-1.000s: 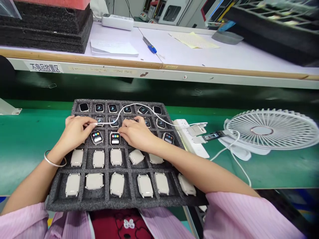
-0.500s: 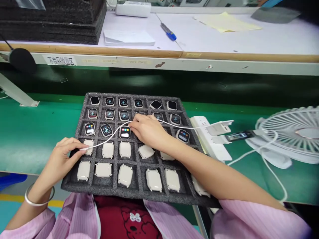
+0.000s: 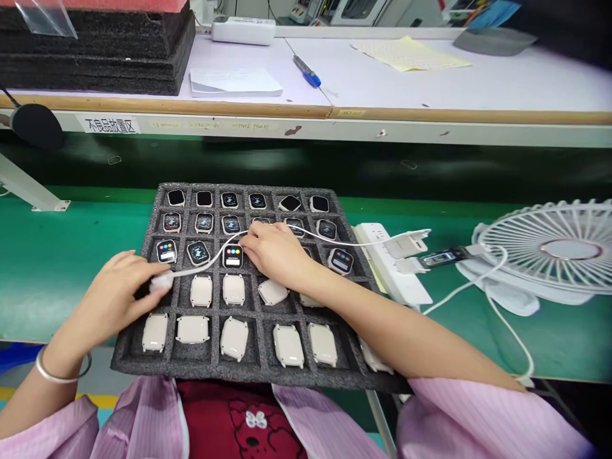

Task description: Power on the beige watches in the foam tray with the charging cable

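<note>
While my left hand [image 3: 113,293] pinches the slim white cable's end [image 3: 162,280], a lit square black-faced watch [image 3: 233,257] sits left of my right hand [image 3: 273,250], hold unclear.

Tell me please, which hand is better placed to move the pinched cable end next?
Probably the left hand: it holds the cable end near the tray's left edge. The right hand is farther away, beside a lit watch.

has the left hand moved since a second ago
Yes. Judged against the foam tray, the left hand has moved leftward and toward the tray's near edge.
</note>
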{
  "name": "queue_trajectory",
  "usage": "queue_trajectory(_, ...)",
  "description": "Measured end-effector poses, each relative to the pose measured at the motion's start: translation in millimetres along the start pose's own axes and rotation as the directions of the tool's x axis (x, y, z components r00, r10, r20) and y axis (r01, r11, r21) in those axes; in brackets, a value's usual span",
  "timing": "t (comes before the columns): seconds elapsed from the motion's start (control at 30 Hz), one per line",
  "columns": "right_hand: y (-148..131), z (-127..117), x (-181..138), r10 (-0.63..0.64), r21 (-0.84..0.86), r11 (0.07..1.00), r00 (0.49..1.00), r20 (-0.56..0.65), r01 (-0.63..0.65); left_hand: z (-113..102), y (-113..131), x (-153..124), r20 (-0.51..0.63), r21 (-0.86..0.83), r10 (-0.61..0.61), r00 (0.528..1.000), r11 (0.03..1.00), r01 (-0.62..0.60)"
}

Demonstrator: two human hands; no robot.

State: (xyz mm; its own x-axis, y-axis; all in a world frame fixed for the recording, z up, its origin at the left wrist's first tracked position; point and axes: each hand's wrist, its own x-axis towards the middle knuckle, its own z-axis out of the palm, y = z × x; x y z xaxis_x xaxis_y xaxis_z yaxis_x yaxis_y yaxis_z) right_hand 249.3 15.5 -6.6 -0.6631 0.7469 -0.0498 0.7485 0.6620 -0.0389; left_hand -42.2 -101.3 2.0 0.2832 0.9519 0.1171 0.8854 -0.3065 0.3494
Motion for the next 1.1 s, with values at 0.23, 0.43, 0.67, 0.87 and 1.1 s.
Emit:
queue_trajectory(0.23,0,-2,1,0.012,0.005,1.0,1.0,0.027,-0.012,-1,-10,4,0.129,-0.256,-0.179,0.975,0.944,0.207)
queue_trajectory(0.43,-5,-2,3,0.019,-0.014,1.0,1.0,0.025,-0.018,3,-3,6,0.181,-0.18,-0.155,0.971,0.966,0.188)
queue_trajectory(0.67,16,-21,-18,0.066,-0.159,0.981,0.96,-0.271,-0.112,-5,-1,13,0.25,-0.191,-0.126,0.96,0.965,0.177)
queue_trajectory(0.87,65,-20,-90,-0.087,0.056,0.992,0.922,-0.377,0.116,-6,-3,21,0.327,-0.164,-0.084,0.941,0.976,0.143)
queue_trajectory(1.1,84,1,-184,0.243,0.365,0.925,0.907,-0.343,-0.109,-9,7,15,0.126,0.009,-0.262,0.957,0.965,0.263)
